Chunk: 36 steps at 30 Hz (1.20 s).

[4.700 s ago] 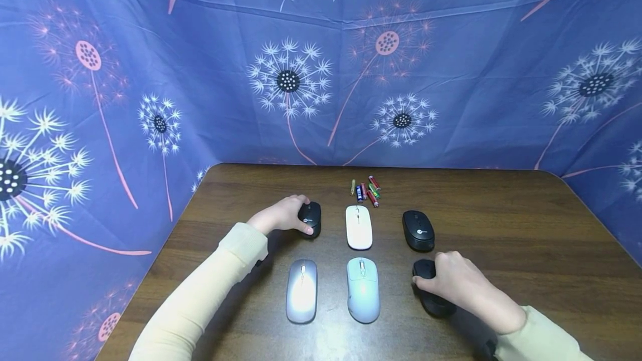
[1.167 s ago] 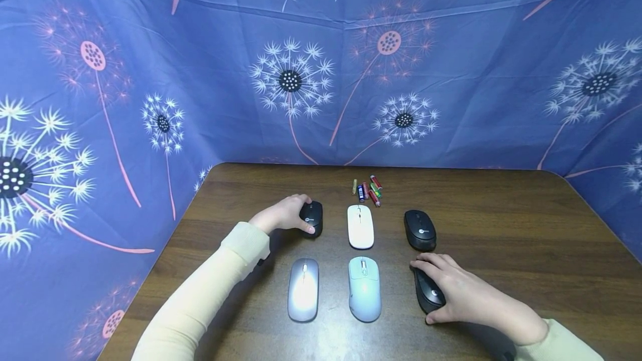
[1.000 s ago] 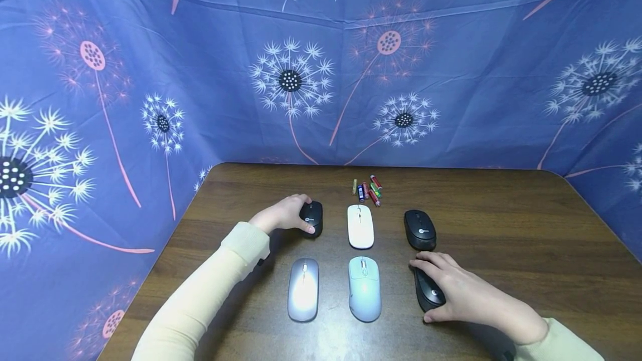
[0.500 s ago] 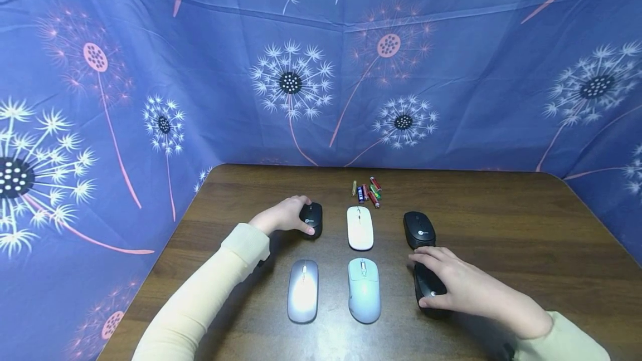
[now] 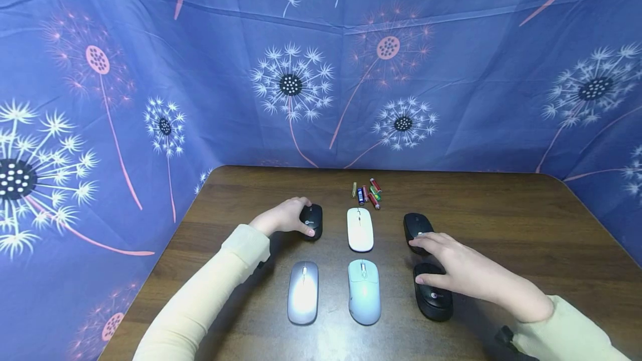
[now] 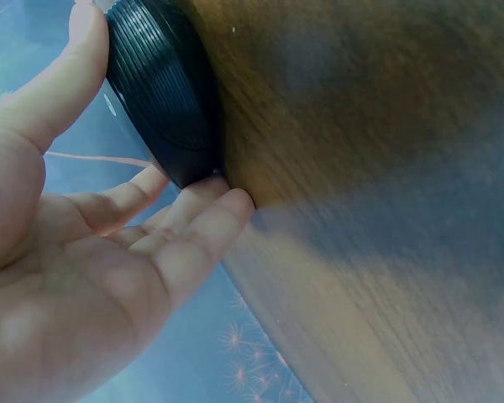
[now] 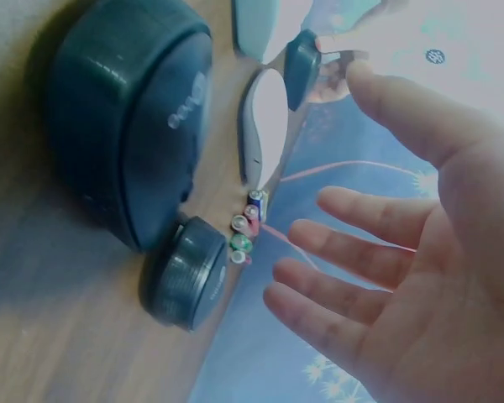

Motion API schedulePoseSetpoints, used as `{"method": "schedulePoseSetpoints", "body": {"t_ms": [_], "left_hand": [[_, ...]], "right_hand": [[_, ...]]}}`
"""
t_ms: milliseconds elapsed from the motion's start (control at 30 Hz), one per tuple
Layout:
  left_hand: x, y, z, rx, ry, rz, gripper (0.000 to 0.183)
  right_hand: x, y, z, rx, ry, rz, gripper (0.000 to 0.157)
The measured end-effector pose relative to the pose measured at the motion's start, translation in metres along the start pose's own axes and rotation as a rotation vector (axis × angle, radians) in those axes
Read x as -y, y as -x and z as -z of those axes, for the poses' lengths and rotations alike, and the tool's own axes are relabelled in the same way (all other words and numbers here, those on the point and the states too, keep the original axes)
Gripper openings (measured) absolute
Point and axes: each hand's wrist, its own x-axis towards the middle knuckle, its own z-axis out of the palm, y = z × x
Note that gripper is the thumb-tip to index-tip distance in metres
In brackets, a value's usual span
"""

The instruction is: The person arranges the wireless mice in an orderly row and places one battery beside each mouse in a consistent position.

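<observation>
Six mice in two rows of three on a brown wood-grain tabletop. Rear row, left to right: left black mouse, white mouse, far black mouse. Front row: grey mouse, light-blue mouse, near black mouse. Left grip closed on the left black mouse, thumb toward the near end, fingers toward the far end; ribbed side of the same mouse visible from the left wrist. Right grip loosely spread, palm and lengthened fingers apart from both right-hand black mice in the right wrist view; seen from the head, fingers overlapping the far black mouse, thumb overlapping the near black mouse. Behind the white mouse, a cluster of small batteries, red, green, blue and yellowish. Cream sleeves on both arms. Backdrop: blue cloth, dandelion print in white and pink.
</observation>
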Motion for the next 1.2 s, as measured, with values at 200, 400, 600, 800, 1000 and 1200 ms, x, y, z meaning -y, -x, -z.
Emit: {"method": "schedulePoseSetpoints", "body": {"t_ms": [200,400,600,800,1000,1200], "left_hand": [[0.001,0.000,0.000,-0.002,-0.006,0.003,0.079],[0.002,-0.001,0.000,0.000,-0.005,0.003,0.079],[0.003,-0.002,-0.001,-0.003,-0.003,0.003,0.079],[0.005,-0.003,-0.002,-0.009,0.000,-0.002,0.079],[0.005,-0.002,-0.002,-0.012,-0.006,0.003,0.079],[0.004,0.000,-0.001,-0.007,0.004,0.006,0.080]], "right_hand": [[0.000,-0.010,0.008,-0.063,-0.002,-0.012,0.053],[-0.002,-0.024,0.013,-0.145,-0.007,0.014,0.051],[-0.003,-0.038,0.018,-0.193,-0.016,0.009,0.052],[-0.005,-0.048,0.022,-0.205,-0.029,-0.003,0.056],[-0.006,-0.060,0.025,-0.180,-0.028,-0.029,0.060],[-0.006,-0.075,0.030,-0.169,-0.025,-0.018,0.062]]}}
